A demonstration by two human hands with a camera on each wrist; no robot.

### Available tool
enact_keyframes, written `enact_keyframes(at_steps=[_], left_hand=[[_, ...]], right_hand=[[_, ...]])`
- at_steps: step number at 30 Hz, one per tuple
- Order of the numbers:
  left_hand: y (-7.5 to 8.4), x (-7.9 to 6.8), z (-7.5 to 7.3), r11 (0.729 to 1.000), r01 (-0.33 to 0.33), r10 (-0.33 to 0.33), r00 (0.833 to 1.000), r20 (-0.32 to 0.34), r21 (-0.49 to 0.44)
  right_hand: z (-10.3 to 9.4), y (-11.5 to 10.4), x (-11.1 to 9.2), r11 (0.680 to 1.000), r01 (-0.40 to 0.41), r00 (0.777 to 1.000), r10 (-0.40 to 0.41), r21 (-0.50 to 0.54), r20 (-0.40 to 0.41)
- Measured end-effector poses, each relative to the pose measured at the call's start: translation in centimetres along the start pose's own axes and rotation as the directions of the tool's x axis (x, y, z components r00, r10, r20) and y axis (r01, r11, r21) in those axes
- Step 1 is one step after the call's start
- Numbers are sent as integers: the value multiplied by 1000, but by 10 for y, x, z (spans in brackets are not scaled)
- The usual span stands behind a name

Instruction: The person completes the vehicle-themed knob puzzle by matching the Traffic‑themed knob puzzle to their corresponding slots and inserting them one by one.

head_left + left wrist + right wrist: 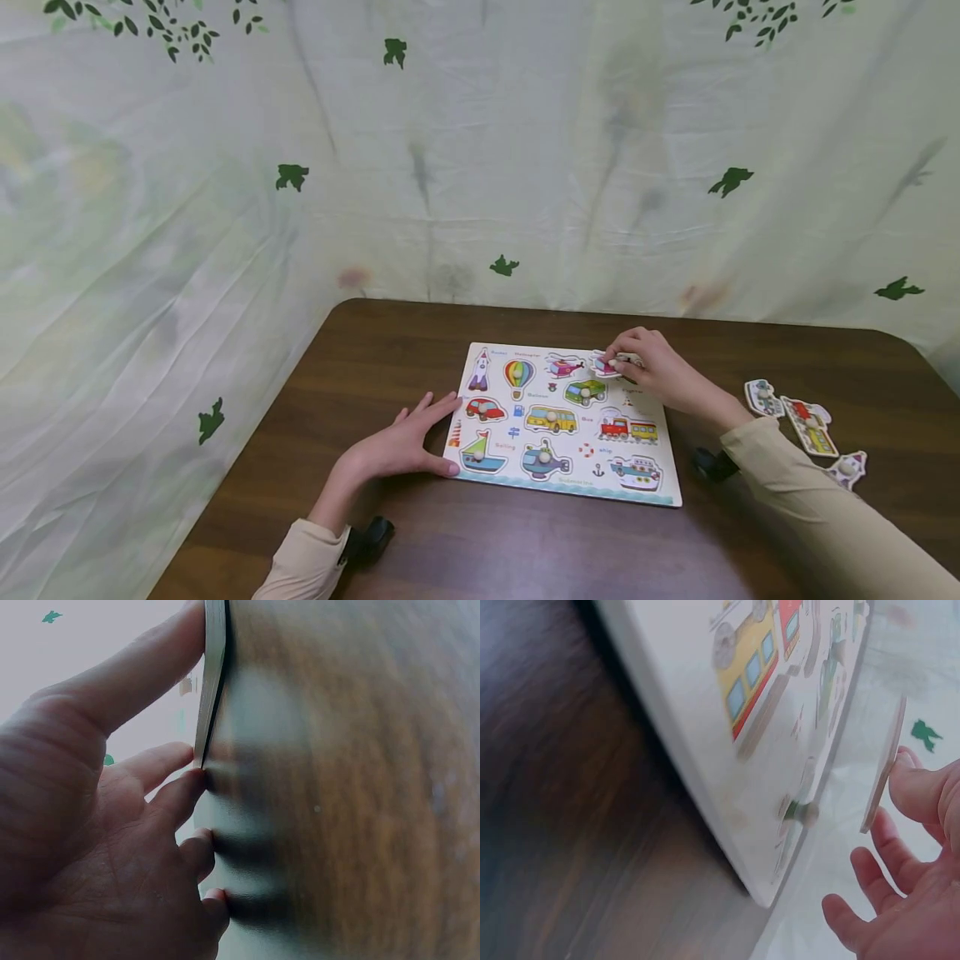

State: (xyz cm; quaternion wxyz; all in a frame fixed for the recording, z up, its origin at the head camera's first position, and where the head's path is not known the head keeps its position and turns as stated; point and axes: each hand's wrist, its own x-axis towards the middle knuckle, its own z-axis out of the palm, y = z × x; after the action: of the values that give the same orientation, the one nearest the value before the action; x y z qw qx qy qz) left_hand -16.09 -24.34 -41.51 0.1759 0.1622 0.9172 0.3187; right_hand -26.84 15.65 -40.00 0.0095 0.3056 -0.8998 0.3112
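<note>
A white wooden peg puzzle board (647, 400) with vehicle pictures lies on the table. At its left edge my left hand (397, 442) is spread, thumb touching the near left corner and fingertips by the side edge; the left wrist view shows the thumb (142, 679) against the board's edge. Over the board's far right part, my right hand (648, 362) pinches a pink and white puzzle piece (602, 365), apparently a helicopter, beside the printed helicopter (564, 365). In the right wrist view this thin flat piece (885, 769) is raised off the board, between thumb and fingers.
To the right of the board, partly by the right sleeve (795, 475), lie loose pieces: a small bluish one (763, 398), a red and yellow one (810, 425) and a rocket-like one (849, 469). A printed curtain (525, 167) hangs behind the brown table (390, 350).
</note>
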Motion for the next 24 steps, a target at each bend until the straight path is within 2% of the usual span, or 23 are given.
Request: enact_keyframes(at_steps=[8,17,24], left_hand=[[0,0,0,1000,3,-3,1000,-1,1],[1,0,0,1000,4,-4,1000,3,-4],[2,0,0,1000,10,-10,1000,2,-7]], right_hand=[[7,-5,12,1000,9,1000,-9,6,19],[15,-9,25,1000,-29,999,29,7,42],[20,-14,36,1000,-16,997,16,-5,73]])
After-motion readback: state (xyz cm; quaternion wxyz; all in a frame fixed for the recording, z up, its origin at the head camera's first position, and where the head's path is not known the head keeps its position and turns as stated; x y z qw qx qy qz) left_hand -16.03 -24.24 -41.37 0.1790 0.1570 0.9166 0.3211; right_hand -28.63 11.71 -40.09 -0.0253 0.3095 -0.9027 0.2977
